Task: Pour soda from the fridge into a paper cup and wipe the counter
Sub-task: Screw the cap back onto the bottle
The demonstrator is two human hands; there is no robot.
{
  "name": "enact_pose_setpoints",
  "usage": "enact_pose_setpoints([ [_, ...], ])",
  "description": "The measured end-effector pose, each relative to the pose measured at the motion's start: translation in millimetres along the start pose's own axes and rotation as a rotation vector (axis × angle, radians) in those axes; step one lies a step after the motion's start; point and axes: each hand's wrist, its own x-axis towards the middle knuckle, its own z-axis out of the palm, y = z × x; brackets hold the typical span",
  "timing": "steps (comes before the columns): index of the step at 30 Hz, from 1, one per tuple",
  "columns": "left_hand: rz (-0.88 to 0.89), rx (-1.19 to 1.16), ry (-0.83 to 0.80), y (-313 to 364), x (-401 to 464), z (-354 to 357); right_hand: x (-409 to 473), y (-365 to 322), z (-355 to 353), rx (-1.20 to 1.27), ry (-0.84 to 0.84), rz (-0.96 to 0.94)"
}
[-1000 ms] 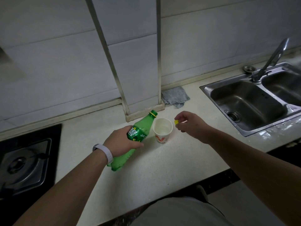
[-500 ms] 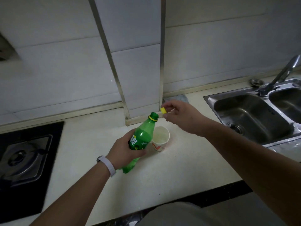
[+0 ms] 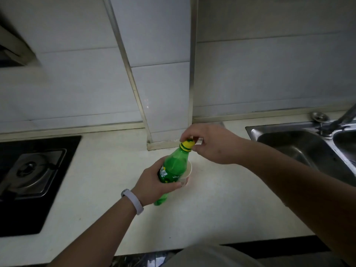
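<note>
My left hand point(image 3: 154, 180) grips the green soda bottle point(image 3: 174, 166) around its label, holding it nearly upright just above the pale counter point(image 3: 212, 209). The yellow cap point(image 3: 187, 145) sits on the bottle's mouth, and the fingertips of my right hand point(image 3: 210, 143) pinch it from above. Directly behind the bottle stands the white paper cup point(image 3: 187, 173), mostly hidden by the bottle; only its right rim and side show. The grey cloth seen earlier is hidden behind my right hand.
A black gas hob point(image 3: 32, 178) fills the counter's left end. A steel double sink point(image 3: 308, 149) with a tap point(image 3: 339, 120) lies at the right. A tiled wall with a boxed column point(image 3: 165, 93) rises behind the cup.
The bottle went from tilted beside the cup to nearly upright in front of it. My right hand carried the yellow cap from beside the cup up onto the bottle's mouth.
</note>
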Motion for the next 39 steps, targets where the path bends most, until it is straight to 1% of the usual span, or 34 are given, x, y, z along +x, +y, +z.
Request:
enact_pose_setpoints([
  [2,0.001,0.009,0.018,3,0,7,0,1,-13,-0.087,-0.085,0.012],
  [4,0.002,0.024,0.020,7,-1,13,1,4,-20,-0.178,-0.153,0.066],
  [6,0.000,0.040,0.018,9,-2,19,4,7,-20,-0.290,-0.192,0.121],
  [8,-0.014,0.037,0.023,11,-3,22,6,10,-13,-0.349,-0.188,0.138],
  [10,-0.035,0.033,0.035,12,-4,24,7,12,-9,-0.336,-0.148,0.129],
  [12,-0.044,0.045,0.048,14,-6,24,4,12,-13,-0.243,-0.139,0.093],
  [14,-0.047,0.060,0.062,14,-7,24,1,14,-20,-0.103,-0.195,0.028],
  [17,-0.055,0.039,0.084,14,-6,23,3,16,-28,-0.063,-0.261,-0.090],
  [21,-0.067,0.058,0.089,19,-5,24,8,19,-30,-0.133,-0.206,-0.098],
  [24,-0.065,0.066,0.091,21,-3,24,9,19,-31,-0.214,-0.206,-0.031],
  [27,-0.054,0.091,0.056,23,-1,25,11,23,-28,-0.371,-0.193,0.036],
  [28,-0.053,0.099,0.045,23,0,26,11,25,-27,-0.385,-0.195,0.042],
  [31,-0.063,0.094,0.031,22,3,26,10,28,-26,-0.255,-0.220,0.053],
  [35,-0.071,0.068,0.008,21,7,24,8,30,-32,-0.076,-0.243,-0.010],
  [39,-0.082,0.017,-0.001,20,9,23,9,26,-34,-0.031,-0.204,-0.056],
])
